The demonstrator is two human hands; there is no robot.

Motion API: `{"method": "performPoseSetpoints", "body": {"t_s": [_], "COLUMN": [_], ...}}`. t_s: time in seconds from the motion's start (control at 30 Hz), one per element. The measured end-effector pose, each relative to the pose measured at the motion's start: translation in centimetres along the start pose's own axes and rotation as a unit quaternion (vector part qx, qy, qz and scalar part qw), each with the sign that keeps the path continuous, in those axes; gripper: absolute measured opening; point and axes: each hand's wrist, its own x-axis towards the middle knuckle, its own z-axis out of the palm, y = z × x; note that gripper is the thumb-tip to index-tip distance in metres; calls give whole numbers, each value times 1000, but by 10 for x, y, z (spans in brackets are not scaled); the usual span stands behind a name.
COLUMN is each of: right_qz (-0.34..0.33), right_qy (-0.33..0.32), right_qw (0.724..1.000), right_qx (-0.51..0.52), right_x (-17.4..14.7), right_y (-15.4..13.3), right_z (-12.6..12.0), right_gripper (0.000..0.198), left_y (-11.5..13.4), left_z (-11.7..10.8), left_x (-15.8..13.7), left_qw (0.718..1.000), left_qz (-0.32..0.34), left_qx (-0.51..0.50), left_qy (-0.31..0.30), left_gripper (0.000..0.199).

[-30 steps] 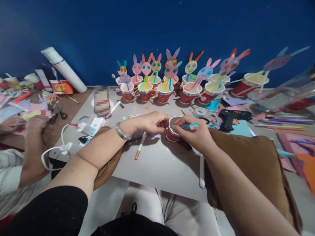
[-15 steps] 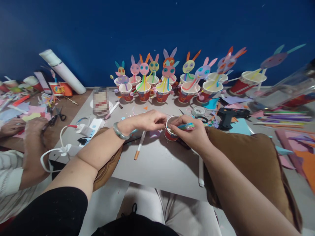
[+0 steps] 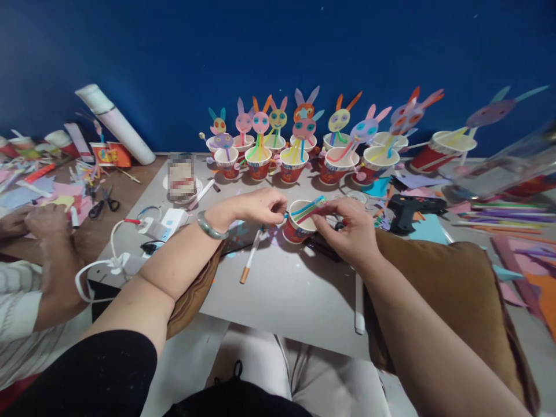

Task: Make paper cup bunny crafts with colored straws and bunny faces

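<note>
Thin plastic straws (image 3: 307, 208) in round paper cup (image 3: 294, 229)

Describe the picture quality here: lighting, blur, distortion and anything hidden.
Head view: soft, even light with faint shadows under the left hand and right hand at the paper cup; wide-angle bending stretches the rabbit cups at the right edge, where the clear container smears; a pixelated patch hides one item on the table.

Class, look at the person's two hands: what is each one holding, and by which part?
The left hand grips the red paper cup at its rim. The right hand pinches the coloured straws by their outer ends, with the other ends inside the cup.
</note>
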Motion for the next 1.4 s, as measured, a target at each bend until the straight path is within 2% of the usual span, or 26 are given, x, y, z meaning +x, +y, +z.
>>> {"method": "performPoseSetpoints", "body": {"t_s": [0.27,0.37,0.5,0.57,0.63,0.77,0.97,1.1,1.17,1.27,1.4], "right_qz": [-7,0,1,-4,-13,-33,-55,-46,-52,-78,-69], "right_qy": [-35,-48,-65,-68,-68,-66,-46,-52,-53,-51,-99], "right_qw": [999,998,997,997,997,997,997,998,997,995,992], "right_qx": [27,32,40,34,21,3,3,9,18,41,29], "right_x": [-2,-2,-1,-1,-2,-5,-9,-10,-10,-10,-14], "right_y": [-5,-7,-13,-16,-18,-19,-17,-18,-17,-14,-6], "right_z": [2,2,1,1,2,5,11,10,9,9,12], "right_gripper": [16,17,12,12,12,13,13,14,24,54,83], "left_y": [1,-4,-9,-8,-3,8,13,8,6,5,5], "left_z": [1,2,1,1,2,8,15,14,13,13,13], "left_x": [0,-2,-7,-7,-6,-3,0,1,1,0,0], "left_qw": [999,999,995,992,987,977,980,980,982,986,986], "left_qz": [-7,10,53,87,124,173,146,148,141,137,143], "left_qx": [44,14,-82,-95,-84,-9,83,88,79,53,44], "left_qy": [-29,-29,-14,12,58,126,111,101,96,84,71], "left_gripper": [8,8,61,73,66,30,6,8,13,18,8]}}
